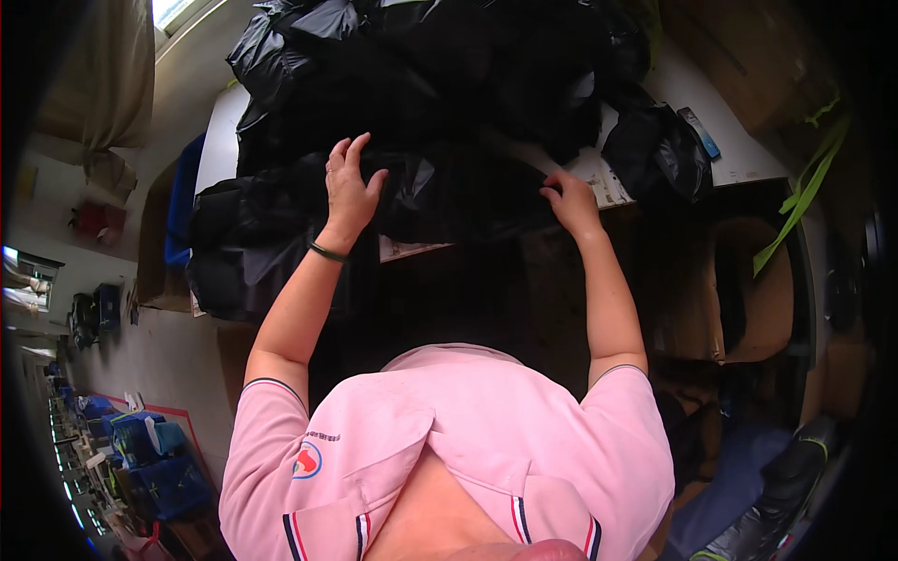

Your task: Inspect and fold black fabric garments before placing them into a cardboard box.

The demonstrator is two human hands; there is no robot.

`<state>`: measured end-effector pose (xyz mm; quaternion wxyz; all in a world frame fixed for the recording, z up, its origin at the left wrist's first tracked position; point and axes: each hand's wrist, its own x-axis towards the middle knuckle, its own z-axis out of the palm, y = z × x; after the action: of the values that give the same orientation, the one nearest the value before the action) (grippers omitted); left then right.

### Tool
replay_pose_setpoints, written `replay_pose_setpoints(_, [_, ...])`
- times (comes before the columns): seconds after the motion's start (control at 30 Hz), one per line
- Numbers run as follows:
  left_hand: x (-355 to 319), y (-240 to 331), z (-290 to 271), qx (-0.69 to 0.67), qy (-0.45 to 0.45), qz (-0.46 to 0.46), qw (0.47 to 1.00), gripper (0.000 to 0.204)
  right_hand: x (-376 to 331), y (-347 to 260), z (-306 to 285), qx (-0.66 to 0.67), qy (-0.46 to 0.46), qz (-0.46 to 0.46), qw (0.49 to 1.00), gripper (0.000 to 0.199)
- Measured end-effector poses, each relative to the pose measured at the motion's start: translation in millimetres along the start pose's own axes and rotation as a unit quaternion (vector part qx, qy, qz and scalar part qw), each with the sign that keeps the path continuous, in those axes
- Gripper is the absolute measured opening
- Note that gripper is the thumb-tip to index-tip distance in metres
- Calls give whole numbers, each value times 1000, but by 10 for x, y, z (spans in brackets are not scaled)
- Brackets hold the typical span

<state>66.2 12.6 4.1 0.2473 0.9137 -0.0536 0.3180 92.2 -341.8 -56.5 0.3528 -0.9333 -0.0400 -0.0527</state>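
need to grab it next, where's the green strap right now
In the head view the green strap hangs at the far right, draped over the brown cardboard box, right of the white table and away from both hands.

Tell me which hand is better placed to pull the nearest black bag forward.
Probably the right hand: its fingers curl at the near edge of the black bag. The left hand only lies flat, fingers spread, on top.

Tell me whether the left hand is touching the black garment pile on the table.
Touching. The head view shows the left hand lying flat on the black garment pile, fingers spread over the fabric with no gap. The right hand grips the pile's edge too.
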Motion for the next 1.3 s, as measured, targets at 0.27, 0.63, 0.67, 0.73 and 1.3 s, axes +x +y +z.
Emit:
replay_pose_setpoints(0.27, [-481,1031,-160,-247,-256,109,928,86,-530,-1281,10,508,-12,-21,861,14])
replay_pose_setpoints(0.63, [174,777,-764,-546,-108,-19,831,36,-586,-1768,-108,271,-39,-189,943,53])
replay_pose_setpoints(0.67, [193,798,-819,-545,-107,-17,832,36,-578,-1774,-50,272,-39,-191,942,53])
replay_pose_setpoints(0.73, [227,832,-907,-586,-96,36,803,36,-518,-1766,38,303,-79,-167,935,32])
replay_pose_setpoints(1.3, [240,524,-1000,-434,-99,58,893,43,-304,-1838,-420,220,190,-263,920,44])
